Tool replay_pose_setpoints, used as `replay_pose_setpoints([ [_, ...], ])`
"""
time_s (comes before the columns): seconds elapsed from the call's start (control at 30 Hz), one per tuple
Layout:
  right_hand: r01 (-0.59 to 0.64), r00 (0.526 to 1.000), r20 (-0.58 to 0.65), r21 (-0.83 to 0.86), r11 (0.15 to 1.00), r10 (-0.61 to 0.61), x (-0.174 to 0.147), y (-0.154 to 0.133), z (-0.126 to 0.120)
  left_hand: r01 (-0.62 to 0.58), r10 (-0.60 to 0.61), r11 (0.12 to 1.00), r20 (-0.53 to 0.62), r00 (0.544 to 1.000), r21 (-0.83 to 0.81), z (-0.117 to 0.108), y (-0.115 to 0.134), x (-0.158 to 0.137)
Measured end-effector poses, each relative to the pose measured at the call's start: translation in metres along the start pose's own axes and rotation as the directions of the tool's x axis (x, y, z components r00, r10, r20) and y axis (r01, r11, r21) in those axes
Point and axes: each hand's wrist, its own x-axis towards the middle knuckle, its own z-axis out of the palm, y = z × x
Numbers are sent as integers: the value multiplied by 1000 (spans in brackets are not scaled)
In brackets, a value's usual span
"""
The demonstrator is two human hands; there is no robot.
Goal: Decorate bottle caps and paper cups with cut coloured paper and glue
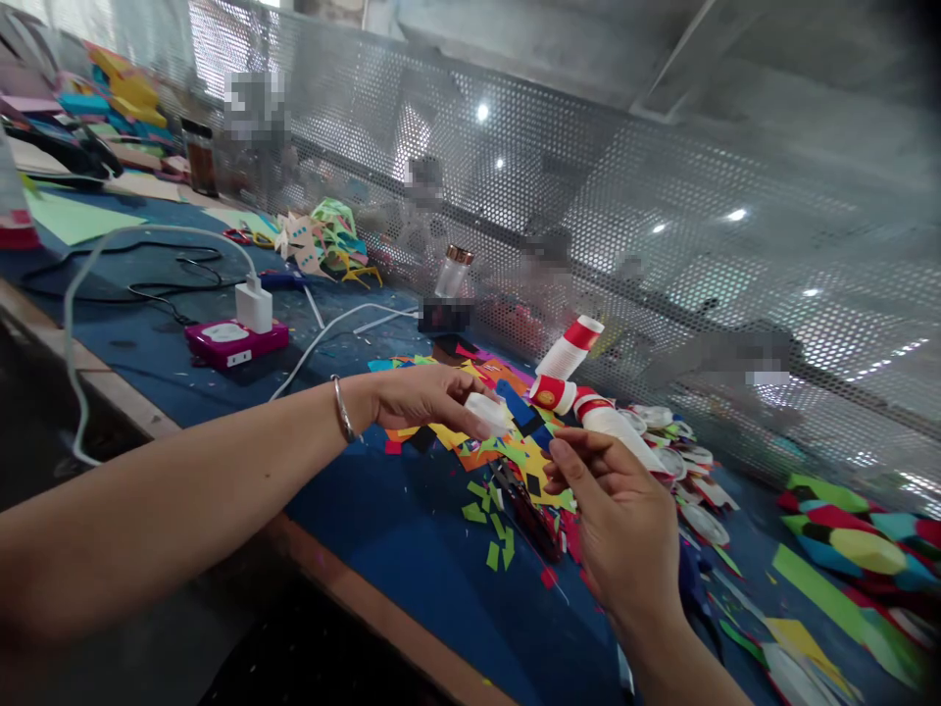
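Observation:
My left hand [433,400], with a silver bangle at the wrist, pinches a small white cup-like piece [488,414] over a heap of coloured paper scraps [470,453]. My right hand [618,500] has its thumb and forefinger closed together just right of the heap. A dark blue paper piece [542,437] shows right beside those fingertips; whether they grip it or something smaller I cannot tell. Below, between the hands, dark-handled scissors [530,518] lie on the scraps. Light green snippets [494,529] are scattered on the blue tabletop [412,549].
Red-and-white paper cups [569,348] lie and stand behind the right hand, near a pile of cut cup pieces [687,461]. A magenta power block [235,341] with a white charger [254,306] and cables sits at left. A perforated metal screen [515,176] runs along the back.

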Motion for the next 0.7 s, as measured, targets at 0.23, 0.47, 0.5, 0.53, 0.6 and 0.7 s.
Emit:
replay_pose_setpoints([
  [0.23,369,914,-50,-315,875,-404,-7,7,-2,14,-10,999,97,995,-41,16,-4,4],
  [0.47,567,782,43,-461,682,-621,-7,5,-2,4,-1,997,43,999,-79,17,-9,5],
  [0.5,562,783,28,-462,687,-622,-7,4,-1,1,2,997,34,999,-76,18,-11,6],
  [0.53,553,787,10,-456,698,-617,-6,3,-1,-5,7,997,26,1000,-73,19,-12,6],
  [0.6,533,799,-19,-439,723,-600,-5,4,-1,-27,29,996,20,999,-86,21,-13,7],
  [0.7,517,816,-31,-410,752,-578,-4,8,-1,-42,47,986,23,999,-161,23,-14,8],
])
